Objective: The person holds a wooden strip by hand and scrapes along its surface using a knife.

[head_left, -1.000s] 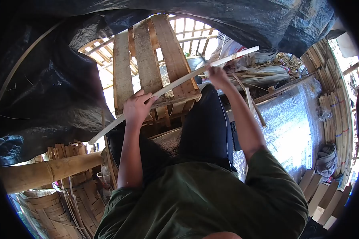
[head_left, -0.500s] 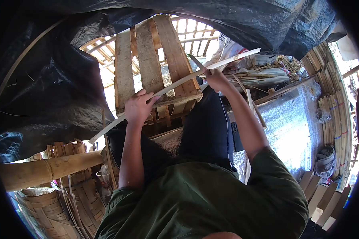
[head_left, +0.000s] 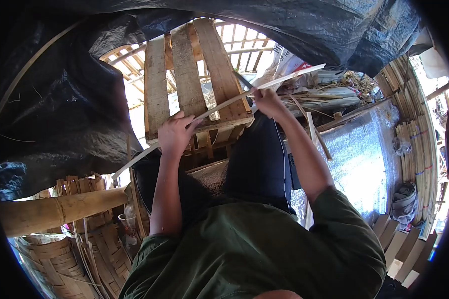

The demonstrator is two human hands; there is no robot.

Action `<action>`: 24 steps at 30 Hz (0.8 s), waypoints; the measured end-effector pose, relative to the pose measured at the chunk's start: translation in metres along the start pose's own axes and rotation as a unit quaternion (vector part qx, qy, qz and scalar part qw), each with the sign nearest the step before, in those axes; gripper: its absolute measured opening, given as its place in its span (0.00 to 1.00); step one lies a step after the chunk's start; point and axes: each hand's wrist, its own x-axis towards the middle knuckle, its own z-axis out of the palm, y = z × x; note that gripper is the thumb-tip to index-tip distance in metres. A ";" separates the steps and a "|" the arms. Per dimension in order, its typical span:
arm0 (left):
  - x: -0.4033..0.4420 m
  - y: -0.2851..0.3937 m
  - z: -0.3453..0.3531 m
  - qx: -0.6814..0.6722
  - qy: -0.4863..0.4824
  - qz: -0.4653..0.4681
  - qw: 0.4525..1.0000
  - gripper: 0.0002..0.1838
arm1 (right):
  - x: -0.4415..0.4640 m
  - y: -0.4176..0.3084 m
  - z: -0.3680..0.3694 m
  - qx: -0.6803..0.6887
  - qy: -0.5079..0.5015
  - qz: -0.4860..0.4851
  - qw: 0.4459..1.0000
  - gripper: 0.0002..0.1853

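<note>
A long, pale bamboo strip (head_left: 223, 104) runs slantwise across the view, from low on the left to high on the right, above the front of a wooden slatted crate (head_left: 187, 74). My left hand (head_left: 174, 132) is closed around the strip left of its middle, thumb along its upper side. In my right hand (head_left: 270, 103) is a knife (head_left: 242, 78), its dark blade pointing up and left across the strip. The strip passes close by the right fingers; whether they also grip it is hidden.
Black plastic sheeting (head_left: 60, 114) hangs left and overhead. A thick bamboo pole (head_left: 60, 212) and woven baskets (head_left: 50, 261) are at lower left. Silvery foil sheeting (head_left: 361, 159) lies right, beside stacked bamboo strips (head_left: 418, 149). Loose strips (head_left: 314, 97) lie behind my right hand.
My right hand and the knife have shifted slightly left and down along the strip. The strip's right end sits a little lower. My left hand keeps its hold, almost unmoved.
</note>
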 end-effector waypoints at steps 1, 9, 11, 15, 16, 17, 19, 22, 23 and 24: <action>0.000 0.000 0.000 -0.002 -0.001 -0.002 1.000 0.15 | 0.019 0.020 -0.001 -0.007 0.086 -0.035 0.996 0.26; 0.009 -0.004 -0.006 -0.035 -0.044 -0.023 0.998 0.20 | 0.060 0.052 -0.007 0.029 0.232 -0.140 0.962 0.32; 0.008 -0.001 -0.009 -0.040 -0.055 -0.030 0.997 0.20 | 0.061 0.050 -0.008 0.039 0.184 -0.045 0.981 0.30; 0.010 -0.004 -0.006 -0.035 -0.066 -0.040 0.996 0.21 | 0.060 0.054 0.000 0.011 0.199 -0.130 0.971 0.31; 0.011 -0.005 -0.006 -0.035 -0.065 -0.044 0.996 0.21 | 0.058 0.048 -0.016 0.022 0.115 -0.051 0.992 0.31; 0.011 -0.006 -0.004 -0.042 -0.047 -0.030 0.998 0.21 | 0.053 0.041 -0.016 0.080 0.152 0.010 0.985 0.32; 0.009 -0.004 -0.003 -0.050 -0.030 -0.016 0.998 0.21 | 0.040 0.036 0.008 0.095 0.148 -0.010 0.984 0.33; 0.012 -0.004 -0.006 -0.034 -0.054 -0.034 0.997 0.21 | 0.043 0.032 -0.003 0.112 0.150 -0.017 0.982 0.34; 0.013 -0.002 -0.006 -0.037 -0.048 -0.037 0.998 0.21 | 0.046 0.031 -0.012 0.109 0.150 -0.002 0.983 0.34; 0.011 0.000 -0.006 -0.041 -0.045 -0.039 0.997 0.21 | 0.046 0.033 -0.014 0.106 0.149 0.018 0.983 0.33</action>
